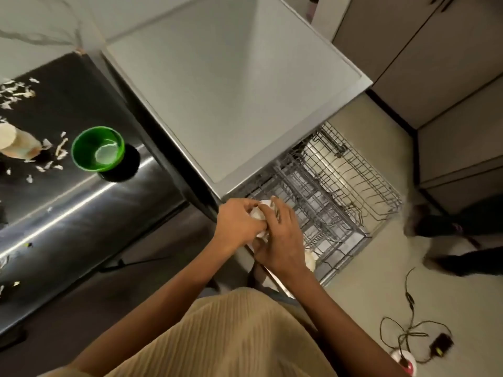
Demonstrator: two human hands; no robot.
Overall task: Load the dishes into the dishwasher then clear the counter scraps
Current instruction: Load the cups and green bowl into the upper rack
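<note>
My left hand (238,221) and my right hand (280,235) meet over the near corner of the pulled-out wire dishwasher rack (340,191). Both grip a small white dish (260,216), which is mostly hidden by my fingers. Another pale dish (310,261) sits in the rack just below my right wrist. A green bowl (98,149) stands on the dark shiny counter (81,213) to the left. Pale scraps (51,156) lie scattered around it and further left.
A grey dishwasher top (231,91) fills the middle. A pale tumbler-like object (16,144) lies at the counter's left edge. Another person's dark shoes (457,240) stand on the floor at right. A black cable and adapter (419,336) lie on the floor near cabinets (435,63).
</note>
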